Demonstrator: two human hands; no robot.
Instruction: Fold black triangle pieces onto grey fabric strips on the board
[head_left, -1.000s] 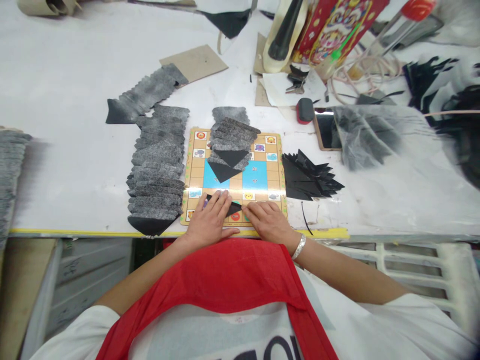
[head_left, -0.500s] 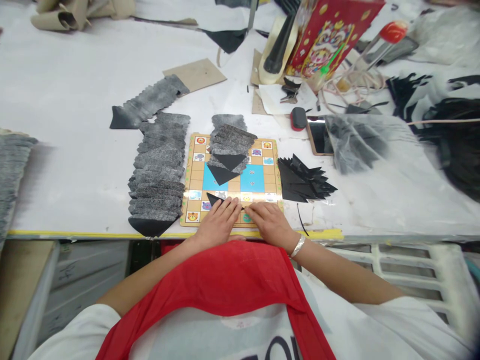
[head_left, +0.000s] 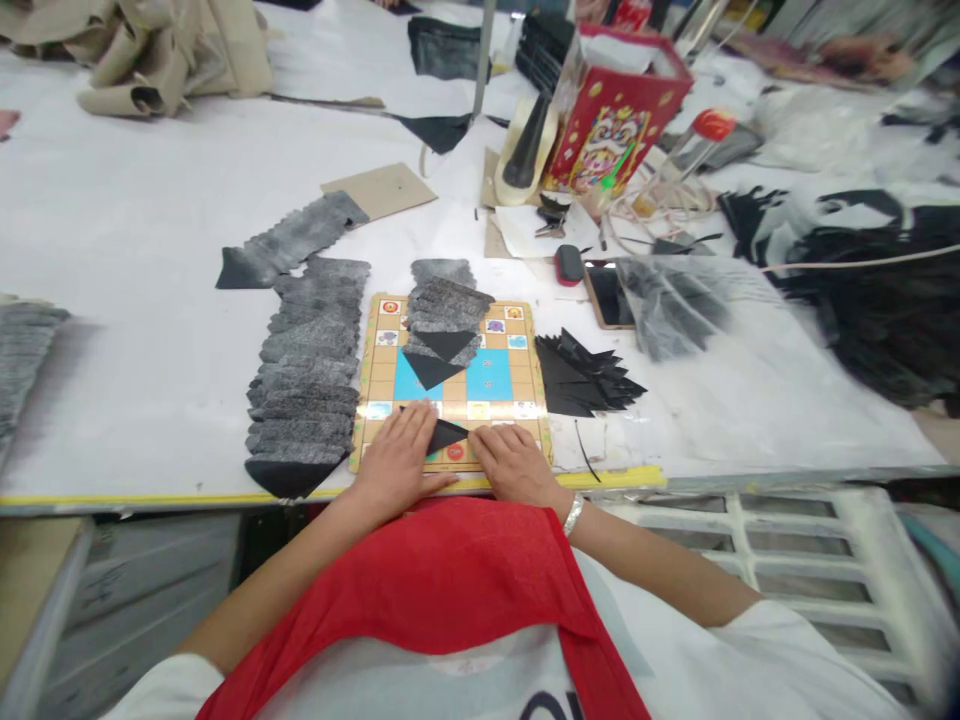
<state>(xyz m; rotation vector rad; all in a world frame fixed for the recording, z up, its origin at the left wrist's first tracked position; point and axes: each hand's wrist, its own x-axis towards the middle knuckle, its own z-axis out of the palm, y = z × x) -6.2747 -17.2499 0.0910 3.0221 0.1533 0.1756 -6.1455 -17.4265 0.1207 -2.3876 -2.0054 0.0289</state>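
Note:
My left hand [head_left: 396,458] lies with its fingers stretched out flat on a black triangular piece [head_left: 448,435] of thin, leather-like sheet. At the piece's right tip, my right hand [head_left: 517,466] has its fingers drawn together in a pinch. Under both hands is a game board [head_left: 454,388] with animal pictures and blue squares. On the board's upper part rests a small overlapping stack of grey-speckled black pieces [head_left: 447,305]. Left of the board runs a long overlapping row of similar pieces [head_left: 306,370]. To its right sits a fanned pile of black pieces [head_left: 589,375].
Beyond the board are a phone [head_left: 606,298], a small black-and-red case [head_left: 569,265], a clear plastic bag [head_left: 667,305] and a red festive box [head_left: 607,110]. Another grey row [head_left: 292,235] lies near beige card [head_left: 382,192]. Black strips [head_left: 885,290] heap at the right.
My left hand has shifted left along the black triangular piece, showing more of it between the hands. My right hand stays by its tip. The camera view has tilted up slightly.

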